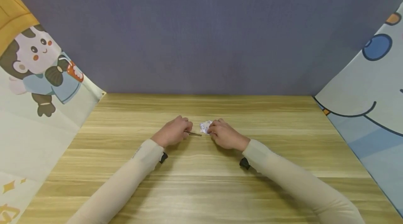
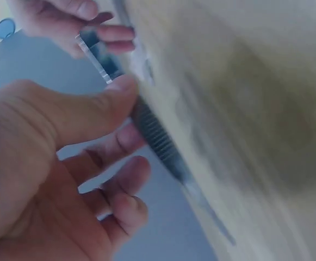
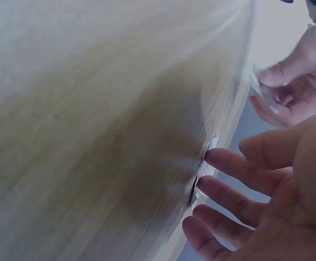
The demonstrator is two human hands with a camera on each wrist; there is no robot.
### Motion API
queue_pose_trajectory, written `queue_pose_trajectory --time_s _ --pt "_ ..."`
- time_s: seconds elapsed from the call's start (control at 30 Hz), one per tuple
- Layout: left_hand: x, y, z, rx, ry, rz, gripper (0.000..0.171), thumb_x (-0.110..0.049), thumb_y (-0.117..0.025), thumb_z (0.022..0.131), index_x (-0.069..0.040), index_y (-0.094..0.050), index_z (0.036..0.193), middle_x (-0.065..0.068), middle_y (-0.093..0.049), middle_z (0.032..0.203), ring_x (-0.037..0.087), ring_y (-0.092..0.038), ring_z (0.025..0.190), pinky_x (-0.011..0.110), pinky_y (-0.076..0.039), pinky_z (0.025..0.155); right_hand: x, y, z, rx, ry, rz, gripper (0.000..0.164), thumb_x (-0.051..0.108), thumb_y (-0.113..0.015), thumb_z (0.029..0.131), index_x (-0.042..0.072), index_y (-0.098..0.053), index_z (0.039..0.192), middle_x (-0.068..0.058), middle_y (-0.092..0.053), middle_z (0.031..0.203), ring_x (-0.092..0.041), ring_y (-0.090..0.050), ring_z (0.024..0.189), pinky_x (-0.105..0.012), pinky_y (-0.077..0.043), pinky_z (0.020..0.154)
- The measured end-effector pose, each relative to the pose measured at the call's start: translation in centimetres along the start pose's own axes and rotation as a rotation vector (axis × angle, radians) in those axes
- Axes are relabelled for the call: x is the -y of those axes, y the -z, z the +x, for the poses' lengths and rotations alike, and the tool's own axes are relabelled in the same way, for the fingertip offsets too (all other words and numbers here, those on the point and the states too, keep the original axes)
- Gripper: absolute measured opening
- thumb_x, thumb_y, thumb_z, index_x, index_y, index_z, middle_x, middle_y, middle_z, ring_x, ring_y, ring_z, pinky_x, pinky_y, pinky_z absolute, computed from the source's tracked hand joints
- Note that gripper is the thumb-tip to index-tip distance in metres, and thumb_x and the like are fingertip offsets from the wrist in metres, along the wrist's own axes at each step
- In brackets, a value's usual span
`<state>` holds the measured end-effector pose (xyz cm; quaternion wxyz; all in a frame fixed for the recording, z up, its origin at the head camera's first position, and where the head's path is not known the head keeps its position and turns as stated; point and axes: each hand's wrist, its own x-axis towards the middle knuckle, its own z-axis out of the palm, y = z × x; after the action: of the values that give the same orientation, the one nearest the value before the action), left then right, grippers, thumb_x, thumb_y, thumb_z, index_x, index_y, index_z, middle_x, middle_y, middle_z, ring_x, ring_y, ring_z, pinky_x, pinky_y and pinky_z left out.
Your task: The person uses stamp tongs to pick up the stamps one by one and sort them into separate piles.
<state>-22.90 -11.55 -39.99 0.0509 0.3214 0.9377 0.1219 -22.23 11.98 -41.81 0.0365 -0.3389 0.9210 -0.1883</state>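
My left hand (image 1: 175, 130) pinches a pair of metal tweezers (image 2: 156, 136) between thumb and index finger at the ridged middle. The tweezers' narrow end points to the lower right in the left wrist view, while the other fingers curl loosely below. A small pale piece with blue-purple print (image 1: 204, 126), like crumpled paper or film, lies on the table between the two hands. My right hand (image 1: 224, 134) reaches over that piece from the right. In the right wrist view, the extended fingertips (image 3: 215, 157) rest at its edge, with the thumb held apart.
Both hands work over the wood-grain table (image 1: 201, 189), near its far half. A grey-blue panel (image 1: 201, 35) rises behind the table's far edge. Cartoon-printed walls (image 1: 47, 129) stand at the left and right sides.
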Motion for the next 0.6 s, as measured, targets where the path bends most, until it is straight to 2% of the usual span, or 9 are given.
queue_pose_trajectory --time_s 0.1,0.23,0.4,0.6 --pt "0.3 0.4 0.0 -0.073 -0.001 -0.072 0.012 -0.01 -0.066 0.09 -0.014 -0.056 0.083 -0.006 -0.051 0.077 0.015 -0.045 0.076 0.031 -0.04 0.065 0.0 -0.1 0.1 0.002 -0.004 0.001 0.021 0.008 -0.054 0.095 0.002 -0.068 0.11 -0.007 -0.057 0.109 -0.021 -0.049 0.098 -0.036 -0.044 0.085" --pt "0.4 1.0 0.1 -0.185 -0.005 -0.168 0.004 -0.006 -0.064 0.09 -0.009 -0.063 0.093 -0.003 -0.059 0.085 0.014 -0.053 0.08 0.03 -0.047 0.069 0.0 -0.1 0.1 0.007 -0.01 -0.008 0.021 0.009 -0.053 0.096 0.004 -0.068 0.11 -0.006 -0.057 0.107 -0.02 -0.05 0.097 -0.036 -0.044 0.084" --pt "0.4 1.5 0.2 -0.32 0.007 -0.196 0.008 -0.007 -0.065 0.09 -0.007 -0.066 0.098 0.001 -0.062 0.091 0.015 -0.057 0.081 0.031 -0.05 0.07 0.1 0.0 0.0 0.016 -0.019 -0.004 0.022 0.01 -0.053 0.097 0.005 -0.068 0.111 -0.005 -0.057 0.108 -0.02 -0.049 0.098 -0.035 -0.044 0.084" --pt "0.8 1.5 0.1 -0.384 0.061 -0.271 0.004 -0.011 -0.063 0.092 -0.009 -0.06 0.092 0.001 -0.061 0.09 0.015 -0.059 0.082 0.032 -0.051 0.07 0.1 -0.2 0.0 0.016 -0.009 0.003 0.025 0.01 -0.053 0.097 0.004 -0.065 0.117 -0.006 -0.056 0.111 -0.02 -0.049 0.099 -0.035 -0.044 0.085"
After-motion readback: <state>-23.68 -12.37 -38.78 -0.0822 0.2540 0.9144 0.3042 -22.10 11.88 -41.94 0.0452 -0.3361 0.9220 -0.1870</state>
